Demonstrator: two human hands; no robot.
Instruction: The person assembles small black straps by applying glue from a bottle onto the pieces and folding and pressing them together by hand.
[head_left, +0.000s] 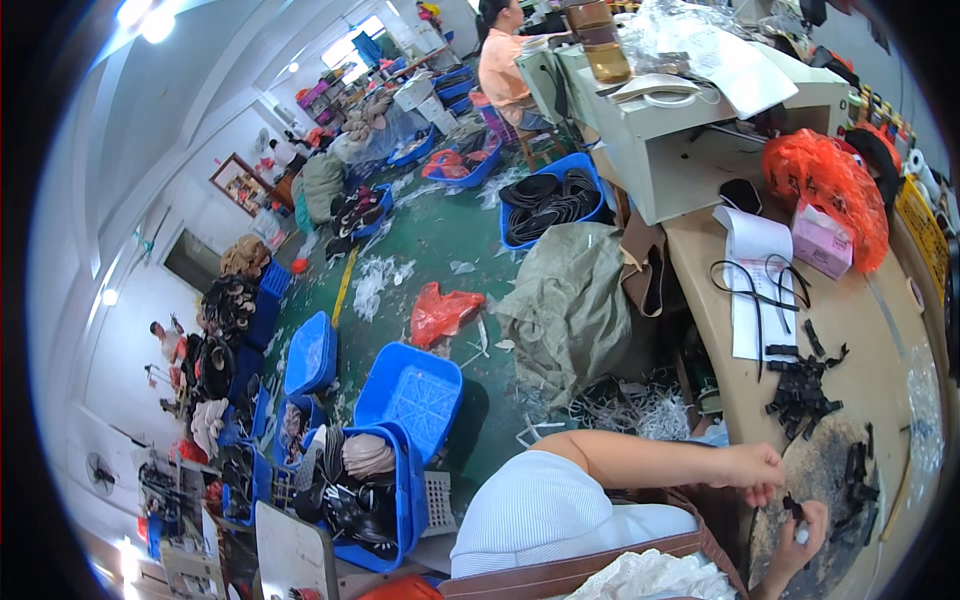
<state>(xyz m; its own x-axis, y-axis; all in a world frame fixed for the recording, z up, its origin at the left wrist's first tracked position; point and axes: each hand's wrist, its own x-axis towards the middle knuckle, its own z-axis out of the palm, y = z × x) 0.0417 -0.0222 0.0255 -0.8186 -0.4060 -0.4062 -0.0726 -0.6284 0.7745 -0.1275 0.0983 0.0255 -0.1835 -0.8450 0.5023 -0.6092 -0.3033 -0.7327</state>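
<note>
Over the bench at the lower right, my left hand [757, 470] is closed, its fingertips pressed together; what they hold, if anything, is too small to make out. Just beside it my right hand [806, 538] pinches a small black strap piece [793, 508]. A small white item [801, 534] shows among its fingers; I cannot tell its kind. Both hands are above a worn, dark-stained board [822, 460]. More black strap pieces [858, 482] lie on the board's right part, and a heap of black straps [803, 392] sits just beyond it.
Farther along the bench [700, 260] are printed sheets [750, 300] with a black cord, a pink box [822, 240] and a red plastic bag [830, 185]. On the green floor stand blue bins [408, 390], a large woven sack [565, 305] and white scraps. Another person [505, 70] sits farther off.
</note>
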